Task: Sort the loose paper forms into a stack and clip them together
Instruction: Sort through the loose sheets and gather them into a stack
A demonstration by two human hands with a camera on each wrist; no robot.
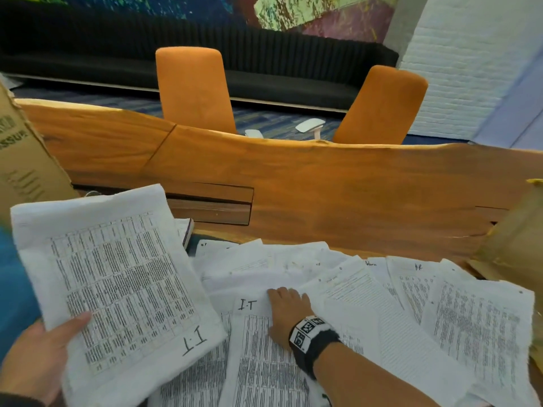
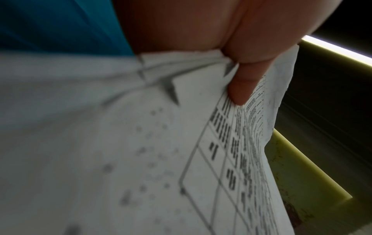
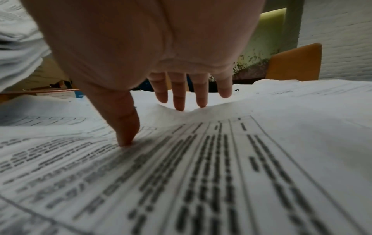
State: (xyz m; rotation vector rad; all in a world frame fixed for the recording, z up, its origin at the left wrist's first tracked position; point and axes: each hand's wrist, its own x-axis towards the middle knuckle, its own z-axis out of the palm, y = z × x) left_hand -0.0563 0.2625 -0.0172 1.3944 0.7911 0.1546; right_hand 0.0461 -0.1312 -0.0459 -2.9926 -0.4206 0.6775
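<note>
My left hand (image 1: 38, 356) grips a small stack of printed forms (image 1: 117, 286) marked "I.T", lifted off the table at the left. In the left wrist view the thumb (image 2: 241, 85) pinches the sheets' edge (image 2: 201, 143). Loose forms (image 1: 411, 318) lie spread and overlapping across the near table. My right hand (image 1: 289, 311) lies on a loose sheet marked "I.T" (image 1: 258, 362); in the right wrist view its straight fingers (image 3: 179, 98) and thumb (image 3: 124, 127) press down on that sheet (image 3: 221, 159). No clip is visible.
A cardboard box (image 1: 26, 160) stands at the left edge, brown paper packaging (image 1: 514, 245) at the right. A small notebook (image 1: 186, 229) peeks out behind the held stack. Two orange chairs (image 1: 194, 89) stand beyond the wooden table (image 1: 323, 186).
</note>
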